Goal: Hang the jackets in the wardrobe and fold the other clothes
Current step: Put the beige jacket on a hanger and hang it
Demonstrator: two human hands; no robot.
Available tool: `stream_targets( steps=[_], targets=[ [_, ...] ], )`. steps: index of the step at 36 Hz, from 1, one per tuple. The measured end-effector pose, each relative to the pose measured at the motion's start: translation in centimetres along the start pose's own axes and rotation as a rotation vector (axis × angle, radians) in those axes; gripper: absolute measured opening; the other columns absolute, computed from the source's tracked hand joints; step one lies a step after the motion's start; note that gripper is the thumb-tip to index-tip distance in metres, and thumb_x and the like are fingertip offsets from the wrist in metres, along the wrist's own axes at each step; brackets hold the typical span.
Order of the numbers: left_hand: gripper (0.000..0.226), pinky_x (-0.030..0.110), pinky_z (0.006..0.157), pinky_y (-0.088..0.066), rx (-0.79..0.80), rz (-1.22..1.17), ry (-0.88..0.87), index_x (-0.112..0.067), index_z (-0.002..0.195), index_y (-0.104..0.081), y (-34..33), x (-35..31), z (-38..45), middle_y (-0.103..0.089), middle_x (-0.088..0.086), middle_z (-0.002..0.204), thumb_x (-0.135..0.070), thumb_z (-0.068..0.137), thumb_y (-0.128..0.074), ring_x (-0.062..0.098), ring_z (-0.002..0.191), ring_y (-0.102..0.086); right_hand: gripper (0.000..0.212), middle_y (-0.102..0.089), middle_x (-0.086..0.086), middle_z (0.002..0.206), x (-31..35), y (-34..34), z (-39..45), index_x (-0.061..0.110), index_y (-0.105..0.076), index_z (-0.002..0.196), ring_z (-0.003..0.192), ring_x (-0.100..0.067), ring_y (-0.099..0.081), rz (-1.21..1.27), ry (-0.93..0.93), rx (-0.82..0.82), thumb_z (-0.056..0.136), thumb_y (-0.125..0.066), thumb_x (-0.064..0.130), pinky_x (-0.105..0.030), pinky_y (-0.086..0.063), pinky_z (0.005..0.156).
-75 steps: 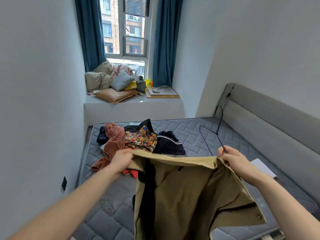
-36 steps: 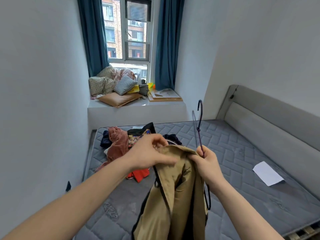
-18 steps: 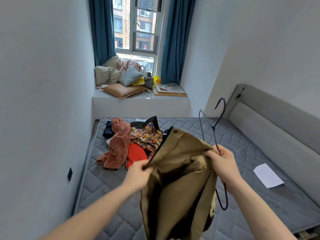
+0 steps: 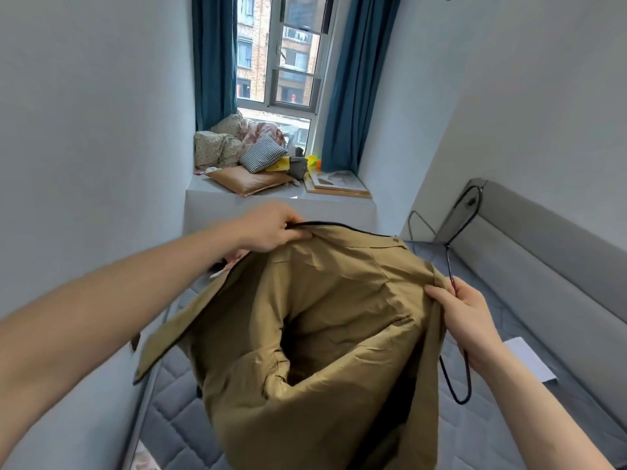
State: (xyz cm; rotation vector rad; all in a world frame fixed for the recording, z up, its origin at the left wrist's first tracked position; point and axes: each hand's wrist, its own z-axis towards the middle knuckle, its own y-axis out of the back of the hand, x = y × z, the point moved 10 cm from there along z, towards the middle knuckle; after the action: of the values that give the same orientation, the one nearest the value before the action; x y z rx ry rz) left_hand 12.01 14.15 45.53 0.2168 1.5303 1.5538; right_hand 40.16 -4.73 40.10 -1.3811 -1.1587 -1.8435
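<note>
— What's nearest?

— A tan jacket (image 4: 325, 334) held spread above the grey quilted bed (image 4: 176, 425), its dark-edged opening facing the camera. The person's two hands are well apart, each clamped on the garment.

— Which hand grips what?

— The left hand (image 4: 271, 228) pinches the upper edge by the black trim. The right hand (image 4: 464, 313) curls round the jacket's right side and also grips a thin dark wire hanger (image 4: 456, 252), its hook rising toward the grey headboard (image 4: 543, 252).

— And beyond?

— A white sheet of paper (image 4: 532, 359) lies on the bed past the right wrist. Farther back, cushions (image 4: 251, 179) and flat boards (image 4: 339, 184) sit on the window ledge (image 4: 278, 205), between teal curtains (image 4: 353, 96).
</note>
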Motion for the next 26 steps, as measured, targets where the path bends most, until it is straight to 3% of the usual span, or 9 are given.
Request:
stream_targets(
  steps=[5, 8, 11, 15, 17, 19, 21, 23, 26],
  targets=[
    [0.013, 0.028, 0.075, -0.044, 0.076, 0.014, 0.024, -0.034, 0.096, -0.073, 1.1, 0.5, -0.2, -0.070, -0.015, 0.088, -0.034, 0.102, -0.061, 0.013, 0.088, -0.063, 0.045, -0.036, 0.005, 0.064, 1.3, -1.3, -0.1, 0.025, -0.029, 0.069, 0.061, -0.009, -0.035, -0.023, 0.050, 0.042, 0.099, -0.062, 0.022, -0.033, -0.030, 0.062],
    [0.013, 0.029, 0.083, -0.047, 0.198, 0.071, 0.033, -0.034, 0.096, -0.069, -0.6, 0.0, -0.6, -0.069, -0.013, 0.096, -0.023, 0.097, -0.062, 0.015, 0.097, -0.064, 0.045, -0.039, 0.008, 0.061, 1.5, -2.3, 0.0, 0.024, -0.030, 0.070, 0.058, -0.005, -0.038, -0.016, 0.034, 0.056, 0.099, -0.063, 0.025, -0.032, -0.032, 0.062],
    [0.017, 0.025, 0.084, -0.047, 0.237, -0.033, 0.020, -0.037, 0.107, -0.065, -3.0, -1.6, -1.1, -0.065, -0.017, 0.105, -0.044, 0.092, -0.068, 0.005, 0.099, -0.062, 0.046, -0.037, 0.008, 0.060, 1.7, -3.9, 0.1, 0.026, -0.030, 0.068, 0.056, -0.005, -0.037, 0.026, 0.013, 0.088, 0.098, -0.065, 0.021, -0.029, -0.030, 0.058],
    [0.026, 0.025, 0.077, -0.046, 0.003, -0.107, -0.021, -0.033, 0.111, -0.062, -3.3, -3.9, -1.0, -0.064, -0.014, 0.105, -0.045, 0.090, -0.071, 0.011, 0.097, -0.062, 0.044, -0.037, 0.007, 0.062, 1.2, -6.4, 0.4, 0.028, -0.037, 0.065, 0.060, -0.009, -0.037, 0.094, -0.104, 0.140, 0.096, -0.066, 0.015, -0.028, -0.029, 0.060],
    [0.030, 0.031, 0.078, -0.045, -0.152, -0.048, -0.008, -0.027, 0.113, -0.059, -3.0, -4.6, -1.5, -0.059, -0.009, 0.107, -0.039, 0.088, -0.073, 0.012, 0.096, -0.057, 0.008, -0.058, -0.007, 0.077, 1.3, -7.1, 0.1, 0.015, -0.061, 0.089, 0.077, -0.016, -0.057, 0.170, -0.165, 0.115, 0.096, -0.065, 0.012, -0.032, -0.045, 0.075],
    [0.030, 0.032, 0.074, -0.044, -0.258, -0.101, 0.024, -0.032, 0.106, -0.052, -3.4, -5.6, -3.2, -0.054, -0.012, 0.099, -0.039, 0.085, -0.073, 0.007, 0.085, -0.053, 0.036, -0.068, -0.023, 0.111, 0.5, -6.6, 0.3, -0.007, -0.057, 0.130, 0.107, -0.029, -0.066, 0.302, -0.264, -0.001, 0.098, -0.063, 0.008, -0.044, -0.052, 0.096],
    [0.033, 0.032, 0.068, -0.046, -0.287, -0.166, 0.038, -0.038, 0.097, -0.046, -5.0, -7.0, -5.5, -0.054, -0.014, 0.089, -0.046, 0.079, -0.071, 0.003, 0.077, -0.053, 0.023, -0.069, -0.014, 0.101, 0.1, -6.2, 0.4, -0.007, -0.059, 0.119, 0.097, -0.028, -0.068, 0.392, -0.300, -0.064, 0.100, -0.059, 0.005, -0.041, -0.057, 0.085],
    [0.039, 0.029, 0.064, -0.047, -0.218, -0.205, 0.074, -0.038, 0.093, -0.044, -8.1, -7.9, -7.8, -0.057, -0.013, 0.080, -0.059, 0.072, -0.068, 0.002, 0.070, -0.055, 0.009, -0.062, -0.009, 0.086, -0.1, -5.9, 0.6, 0.007, -0.060, 0.093, 0.079, -0.022, -0.064, 0.482, -0.327, -0.113, 0.101, -0.056, 0.004, -0.035, -0.056, 0.071],
    [0.055, 0.033, 0.072, -0.054, 0.056, -0.266, 0.183, -0.040, 0.096, -0.043, -15.3, -8.1, -11.2, -0.063, -0.016, 0.086, -0.077, 0.063, -0.067, 0.001, 0.073, -0.060, 0.007, -0.064, -0.011, 0.088, -0.5, -4.8, 1.0, 0.008, -0.056, 0.098, 0.078, -0.022, -0.067, 0.617, -0.335, -0.196, 0.102, -0.053, 0.003, -0.036, -0.059, 0.073]
  ],
)
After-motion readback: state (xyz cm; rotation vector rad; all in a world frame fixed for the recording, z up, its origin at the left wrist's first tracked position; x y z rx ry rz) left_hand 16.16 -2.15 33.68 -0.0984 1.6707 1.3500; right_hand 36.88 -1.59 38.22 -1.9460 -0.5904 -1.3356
